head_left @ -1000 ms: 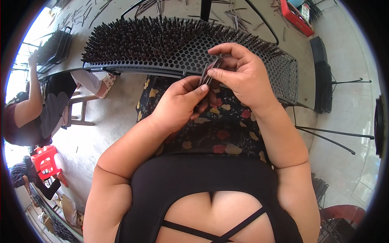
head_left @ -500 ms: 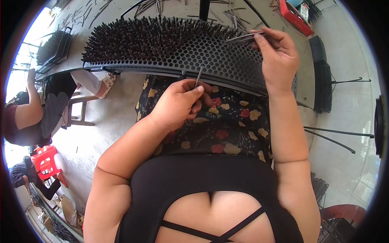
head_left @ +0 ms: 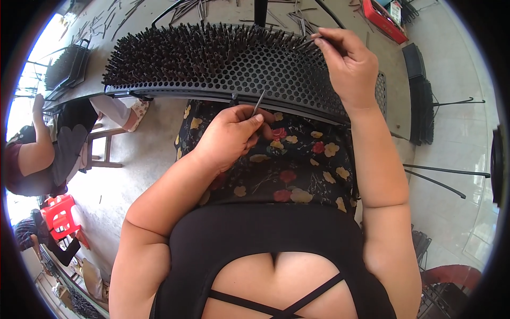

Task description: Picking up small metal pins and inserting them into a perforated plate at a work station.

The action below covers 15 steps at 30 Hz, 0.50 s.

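A black perforated board (head_left: pixel 297 85) lies across the table edge in front of me, its left and middle part bristling with many upright thin dark rods (head_left: pixel 191 50). My left hand (head_left: pixel 231 135) rests over my lap below the board's near edge, shut on a thin metal rod (head_left: pixel 258 102) that points up. My right hand (head_left: pixel 348 64) is over the board's right part, pinching another thin rod (head_left: pixel 308 43) whose tip points left, right at the edge of the standing rods.
Loose rods (head_left: pixel 186 8) lie scattered on the grey table behind the board. A red tray (head_left: pixel 385 24) sits at the far right. Another filled board (head_left: pixel 66 66) lies far left. A seated person (head_left: pixel 37 154) works at the left, near a red stool (head_left: pixel 61 215). Black stacks (head_left: pixel 422 106) stand right.
My hands, together over the board's near edge a second ago, have parted. The right hand carried a rod up to the board's right part; the left stayed low, holding a rod.
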Motion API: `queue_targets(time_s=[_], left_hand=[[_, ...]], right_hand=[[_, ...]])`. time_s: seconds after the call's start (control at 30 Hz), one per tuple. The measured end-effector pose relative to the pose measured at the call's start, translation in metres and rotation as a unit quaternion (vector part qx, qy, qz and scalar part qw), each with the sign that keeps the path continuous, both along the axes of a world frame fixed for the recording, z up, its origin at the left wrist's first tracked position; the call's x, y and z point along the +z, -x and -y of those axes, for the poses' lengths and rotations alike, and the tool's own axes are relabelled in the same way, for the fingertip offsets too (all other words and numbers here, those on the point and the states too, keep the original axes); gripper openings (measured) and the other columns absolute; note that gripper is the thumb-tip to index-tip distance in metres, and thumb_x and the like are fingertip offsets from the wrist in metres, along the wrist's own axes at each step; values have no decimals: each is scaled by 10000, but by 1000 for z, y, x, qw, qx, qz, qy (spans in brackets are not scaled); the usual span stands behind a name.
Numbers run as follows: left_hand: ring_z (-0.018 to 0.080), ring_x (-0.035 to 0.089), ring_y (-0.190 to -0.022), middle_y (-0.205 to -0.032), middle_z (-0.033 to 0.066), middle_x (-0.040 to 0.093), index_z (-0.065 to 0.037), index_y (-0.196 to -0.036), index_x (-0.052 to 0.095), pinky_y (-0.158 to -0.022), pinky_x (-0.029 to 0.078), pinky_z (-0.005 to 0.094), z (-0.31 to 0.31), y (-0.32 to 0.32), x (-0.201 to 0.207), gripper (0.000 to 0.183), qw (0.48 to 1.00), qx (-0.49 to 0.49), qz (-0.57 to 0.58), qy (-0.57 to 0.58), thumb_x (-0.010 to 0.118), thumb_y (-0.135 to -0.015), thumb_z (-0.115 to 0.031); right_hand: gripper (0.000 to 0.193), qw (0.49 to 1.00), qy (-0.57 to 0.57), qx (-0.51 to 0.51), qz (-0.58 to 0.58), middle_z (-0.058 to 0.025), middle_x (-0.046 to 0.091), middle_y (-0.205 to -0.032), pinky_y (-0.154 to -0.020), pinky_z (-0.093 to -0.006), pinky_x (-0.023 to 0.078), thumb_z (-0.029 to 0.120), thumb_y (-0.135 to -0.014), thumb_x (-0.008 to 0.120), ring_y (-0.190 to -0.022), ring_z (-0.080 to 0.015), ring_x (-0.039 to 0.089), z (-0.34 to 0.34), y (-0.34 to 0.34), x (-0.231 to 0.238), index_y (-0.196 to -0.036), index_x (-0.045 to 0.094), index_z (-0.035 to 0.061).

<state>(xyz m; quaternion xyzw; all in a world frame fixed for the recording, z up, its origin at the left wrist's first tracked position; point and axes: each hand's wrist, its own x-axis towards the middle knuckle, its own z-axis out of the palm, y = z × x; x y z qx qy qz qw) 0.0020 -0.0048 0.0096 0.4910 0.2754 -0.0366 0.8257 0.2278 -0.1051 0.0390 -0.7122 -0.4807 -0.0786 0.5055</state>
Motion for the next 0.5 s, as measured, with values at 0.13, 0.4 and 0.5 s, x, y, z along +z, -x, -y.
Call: queue_targets(time_s=[0.13,0.4,0.5], left_hand=[[46,390,-557,-848,75,628,31,-1132,605,-454,289,176,0,0,-1,235,1000,11,10,5,443,-1028,-103],[43,393,-568,-863,79,635,37,-1164,604,-464,301,176,1,2,-1,249,998,12,53,26,460,-1025,-110],[32,401,-574,-877,55,651,15,-1176,606,-485,329,185,4,4,7,243,992,-28,116,36,483,-1019,-123]], right_hand=[[152,997,52,-16,56,-97,736,-922,-739,-277,545,120,-862,707,-813,-212,718,-13,-3,6,-1003,733,69],[167,993,70,-40,84,-110,736,-943,-766,-306,544,129,-850,715,-866,-208,709,-1,18,11,-998,730,53],[245,922,42,135,-360,-47,719,-882,-739,-240,528,41,-842,718,-838,-92,660,11,74,20,-1085,691,32]])
